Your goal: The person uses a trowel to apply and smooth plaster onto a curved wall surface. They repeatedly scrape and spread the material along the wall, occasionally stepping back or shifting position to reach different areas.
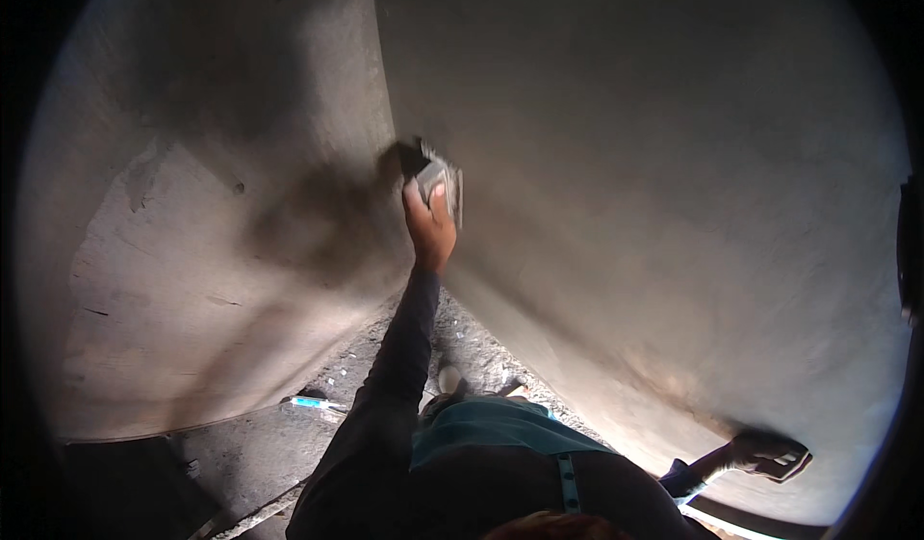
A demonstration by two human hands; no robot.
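Observation:
In the middle of the view, my left hand [433, 232] is closed around a grey, flat-faced hand tool with a block-like grip [445, 176]. The tool is held at the inside corner where two plastered walls meet, its thin plate edge turned toward the right wall [674, 203]. Its exact kind is blurred. Down at the lower right, my right hand [760, 455] is close to that same wall with its fingers curled. Shade hides what, if anything, lies in them. Dark shadows of arm and tool fall across the left wall [183, 251].
Rough, gritty floor [361, 347] shows between the wall bases. On it, near the left wall's foot, lies a blue and white slim object [313, 402]. A light shoe tip [449, 378] shows above the teal cloth [500, 424] on my front. The left wall has chips and patches.

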